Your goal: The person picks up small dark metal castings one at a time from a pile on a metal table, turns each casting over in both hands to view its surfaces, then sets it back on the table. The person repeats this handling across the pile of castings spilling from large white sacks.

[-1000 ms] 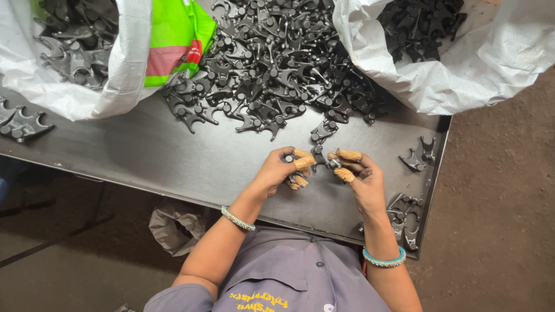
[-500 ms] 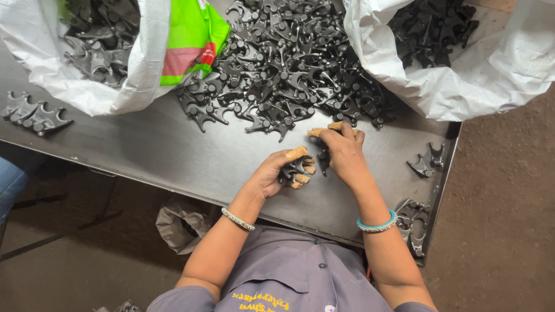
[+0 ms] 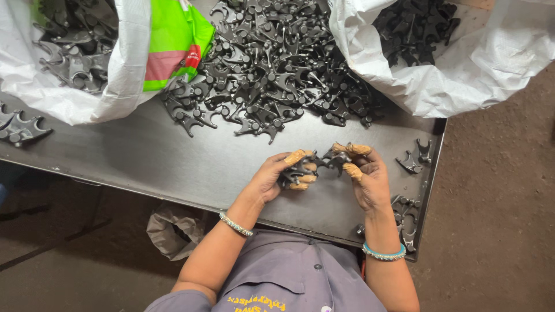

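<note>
Both hands are over the near part of a dark metal table (image 3: pixel 173 167), and their fingertips wear tan finger cots. My left hand (image 3: pixel 277 176) is closed around a small black forked metal part (image 3: pixel 298 171). Close to its right, my right hand (image 3: pixel 364 176) pinches a second black forked part (image 3: pixel 335 158) between thumb and fingers. The two parts almost touch between the hands. A large heap of the same black parts (image 3: pixel 272 69) lies on the table just beyond the hands.
A white sack with a green panel (image 3: pixel 127 63) at the left and another white sack (image 3: pixel 462 63) at the right both hold black parts. Loose parts lie at the table's right edge (image 3: pixel 413 159), near corner (image 3: pixel 404 216) and far left (image 3: pixel 20 130). Dirt floor surrounds the table.
My right hand reached out to the heap half a second ago and has come back next to the left hand, holding a black part.
</note>
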